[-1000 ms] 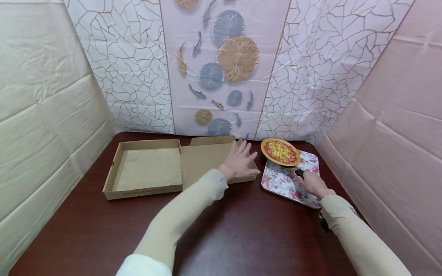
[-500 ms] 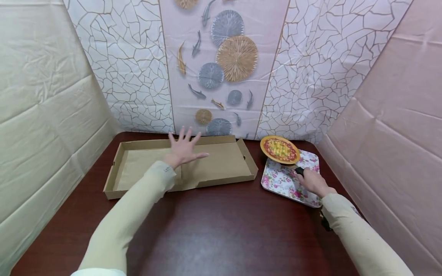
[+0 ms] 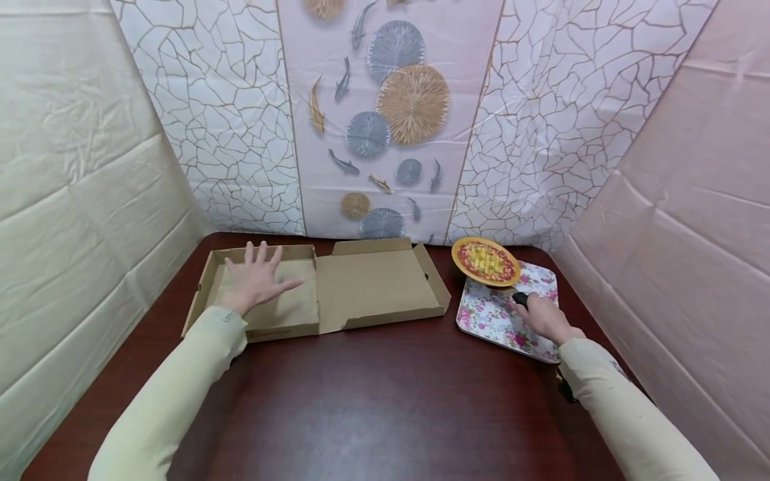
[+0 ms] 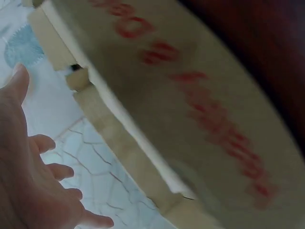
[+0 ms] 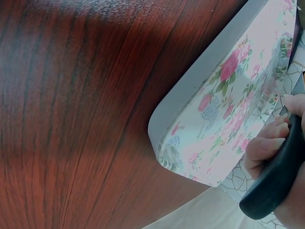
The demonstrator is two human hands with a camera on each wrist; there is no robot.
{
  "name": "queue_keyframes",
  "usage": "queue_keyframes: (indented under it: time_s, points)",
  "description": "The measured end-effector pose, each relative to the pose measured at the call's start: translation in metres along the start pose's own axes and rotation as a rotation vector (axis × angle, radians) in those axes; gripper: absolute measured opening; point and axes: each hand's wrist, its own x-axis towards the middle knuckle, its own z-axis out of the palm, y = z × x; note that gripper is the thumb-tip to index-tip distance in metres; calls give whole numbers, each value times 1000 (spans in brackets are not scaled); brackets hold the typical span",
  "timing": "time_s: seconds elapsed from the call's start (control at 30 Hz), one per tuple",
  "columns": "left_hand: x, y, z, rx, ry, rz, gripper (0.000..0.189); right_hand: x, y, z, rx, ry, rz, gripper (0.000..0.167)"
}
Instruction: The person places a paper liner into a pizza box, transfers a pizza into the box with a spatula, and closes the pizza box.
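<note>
My left hand (image 3: 252,284), fingers spread, is over the left half of an unfolded cardboard pizza box (image 3: 385,284) and holds nothing. In the left wrist view the box's side (image 4: 143,86) with blurred red lettering runs beside that hand (image 4: 33,181). With curled fingers (image 5: 262,150) my right hand (image 3: 544,318) grips the black handle (image 5: 276,176) of a pizza server. On its far end sits a round pizza (image 3: 486,260) with an orange rim, slightly tilted, by the back left corner of a flowered tray (image 3: 493,317). The server's blade is mostly hidden beneath the pizza.
Box and tray lie on a dark red wooden table (image 3: 361,394), the box at the left and middle, the tray at the right. Patterned cloth (image 3: 240,133) hangs behind, and pale cloth walls (image 3: 674,200) stand at both sides.
My left hand has moved left, from over the box's right half to over its left half. The right hand has hardly moved; the pizza has risen slightly on the server.
</note>
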Motion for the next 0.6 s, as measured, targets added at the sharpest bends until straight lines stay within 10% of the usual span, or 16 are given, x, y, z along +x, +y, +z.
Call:
queue_keyframes:
  time_s: [0.6]
  points:
    - [-64, -65, 12, -106, -45, -152, 113, 1, -1, 4, 31, -8, -3, 36]
